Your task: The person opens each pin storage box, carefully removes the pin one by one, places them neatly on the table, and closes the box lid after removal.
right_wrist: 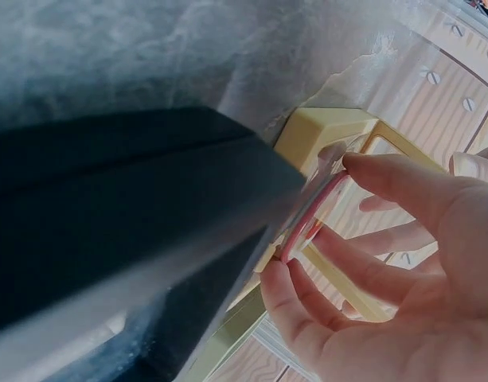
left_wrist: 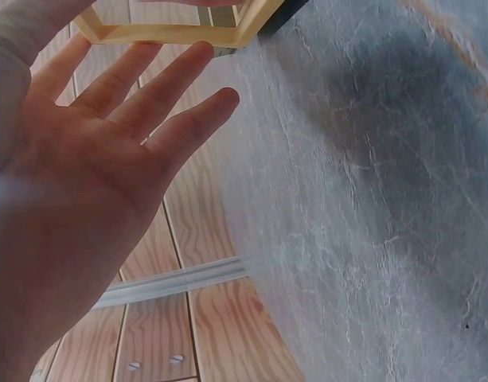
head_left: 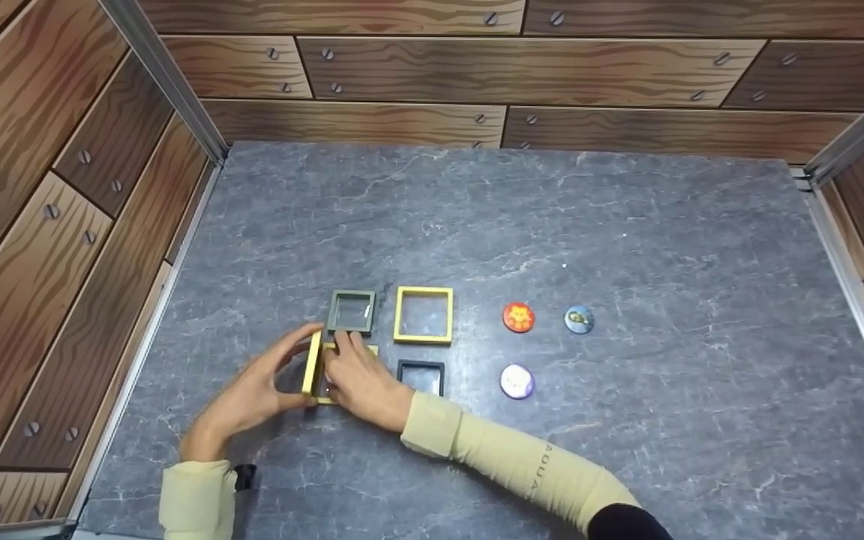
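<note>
A yellow square display frame (head_left: 313, 367) with clear film stands opened like a book, one half flat on the table and the other tipped up. My left hand (head_left: 256, 390) grips the raised half between thumb and fingers; in the left wrist view that hand (left_wrist: 108, 151) has its fingertips along the yellow rim (left_wrist: 164, 34). My right hand (head_left: 364, 382) reaches over the flat half. Seen from the right wrist, this hand (right_wrist: 395, 255) pinches a round badge with a red edge (right_wrist: 314, 213) at the film inside the frame. The badge's face is hidden.
A green frame (head_left: 333, 311) and another yellow frame (head_left: 424, 341) lie behind the hands. A black frame (head_left: 421, 364) sits beside the right wrist, partly covered. To the right are a red badge (head_left: 518, 317), a blue badge (head_left: 579, 319) and a purple-white badge (head_left: 517, 381). Wood-patterned walls (head_left: 402, 67) surround the table.
</note>
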A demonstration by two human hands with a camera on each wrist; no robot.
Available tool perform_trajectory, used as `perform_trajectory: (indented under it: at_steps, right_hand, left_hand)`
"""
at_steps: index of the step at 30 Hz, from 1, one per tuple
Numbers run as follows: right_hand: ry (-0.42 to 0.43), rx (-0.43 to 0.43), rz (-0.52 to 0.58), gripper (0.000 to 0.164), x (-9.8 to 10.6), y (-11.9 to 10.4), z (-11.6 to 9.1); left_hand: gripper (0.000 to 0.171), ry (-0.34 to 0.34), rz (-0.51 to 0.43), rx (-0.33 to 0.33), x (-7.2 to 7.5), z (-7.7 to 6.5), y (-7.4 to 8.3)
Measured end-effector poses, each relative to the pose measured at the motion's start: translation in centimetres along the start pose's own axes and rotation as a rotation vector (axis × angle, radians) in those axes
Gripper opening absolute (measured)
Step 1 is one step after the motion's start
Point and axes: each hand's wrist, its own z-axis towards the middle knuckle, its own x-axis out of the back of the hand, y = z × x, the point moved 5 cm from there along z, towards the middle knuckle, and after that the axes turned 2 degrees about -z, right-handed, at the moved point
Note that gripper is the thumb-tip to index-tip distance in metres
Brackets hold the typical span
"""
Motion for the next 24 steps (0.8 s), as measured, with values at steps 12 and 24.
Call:
perform_trajectory:
  at_steps: [12,24]
  right_hand:
    - [0.01,0.005,0.101,0.023,0.6,0.4,-0.7]
    - [-0.015,-0.055,0.206,0.03,3.0,2.1,-2.8]
  left_hand:
    - [0.103,0.017,0.042,0.014,-0.1,0.1,0.0]
    - [0.104,0.028,0.073,0.025,-0.1,0.3,0.0]
